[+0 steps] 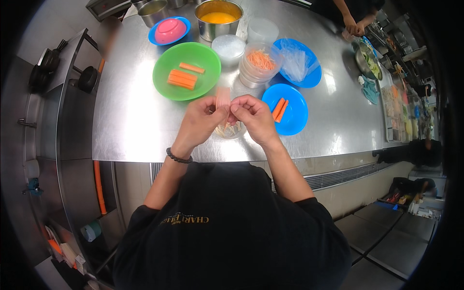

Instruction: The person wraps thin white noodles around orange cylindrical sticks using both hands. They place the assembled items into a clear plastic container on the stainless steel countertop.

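Observation:
My left hand (199, 123) and my right hand (254, 116) meet over the table's near part, fingertips pinched. Between them is a flat, pale pink strip of crab stick (223, 96), standing up above the left fingers. The right fingertips close on its edge. Below the hands, partly hidden by them, sits a clear round container (231, 137) with pale shreds. Just beyond my left hand, a green bowl (162, 84) holds several orange crab sticks (181, 79). To the right of my right hand, two orange sticks (280, 110) lie on a blue plate (297, 123).
Beyond stand a tub of orange shreds (261, 60), a lidded tub (227, 47), a blue bowl (313, 77) with plastic bags (294, 60), a steel pot (211, 33) of yellow liquid and a pink bowl (170, 31). Another person's hands (355, 26) work at the far right.

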`<state>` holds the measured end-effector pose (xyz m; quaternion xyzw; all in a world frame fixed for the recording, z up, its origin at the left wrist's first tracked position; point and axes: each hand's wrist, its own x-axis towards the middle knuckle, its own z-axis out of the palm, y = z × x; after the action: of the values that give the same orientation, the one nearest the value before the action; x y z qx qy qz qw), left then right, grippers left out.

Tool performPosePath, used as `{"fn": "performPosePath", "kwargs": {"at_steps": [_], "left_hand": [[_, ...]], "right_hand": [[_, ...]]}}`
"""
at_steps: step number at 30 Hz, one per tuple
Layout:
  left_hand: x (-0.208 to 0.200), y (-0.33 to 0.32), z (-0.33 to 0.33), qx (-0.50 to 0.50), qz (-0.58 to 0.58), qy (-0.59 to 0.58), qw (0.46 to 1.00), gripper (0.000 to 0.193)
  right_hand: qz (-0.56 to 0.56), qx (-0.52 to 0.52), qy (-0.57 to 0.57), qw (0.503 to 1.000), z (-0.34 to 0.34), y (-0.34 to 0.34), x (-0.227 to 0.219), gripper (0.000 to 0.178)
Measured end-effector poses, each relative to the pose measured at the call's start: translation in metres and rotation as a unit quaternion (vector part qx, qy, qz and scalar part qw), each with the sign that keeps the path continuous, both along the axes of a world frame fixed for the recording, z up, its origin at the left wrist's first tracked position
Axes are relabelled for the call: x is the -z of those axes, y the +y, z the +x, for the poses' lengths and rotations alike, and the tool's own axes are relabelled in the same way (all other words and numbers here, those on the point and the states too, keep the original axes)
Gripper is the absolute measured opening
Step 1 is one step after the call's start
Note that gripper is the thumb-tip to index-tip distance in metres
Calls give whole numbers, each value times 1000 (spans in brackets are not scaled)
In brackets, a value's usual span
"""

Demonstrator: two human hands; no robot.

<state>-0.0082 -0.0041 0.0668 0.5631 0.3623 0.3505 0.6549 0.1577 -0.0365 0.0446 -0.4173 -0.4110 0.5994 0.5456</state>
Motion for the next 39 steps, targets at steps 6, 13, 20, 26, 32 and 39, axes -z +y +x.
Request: {"fn": "performPosePath", "kwargs": {"at_steps": [6,13,20,26,32,39], "left_hand": [[-4,-1,4,-3,-9,-44,999,15],[-1,6,-4,7,-16,-10,1000,18],[-6,3,7,-2,15,3,1000,16],[-1,6,8,-14,9,8,1000,14],[4,8,10,-45,36,16,998,10],[-1,8,13,-26,8,-54,998,10]], "right_hand": [[-2,1,-50,999,2,0,-2,8],[-30,96,50,994,20,15,32,13],[0,-8,-25,1000,7,9,6,9],[-8,7,-71,997,5,7,3,8],[10,26,-94,995,0,6,1,8],[14,26,-64,998,3,7,2,8]]}}
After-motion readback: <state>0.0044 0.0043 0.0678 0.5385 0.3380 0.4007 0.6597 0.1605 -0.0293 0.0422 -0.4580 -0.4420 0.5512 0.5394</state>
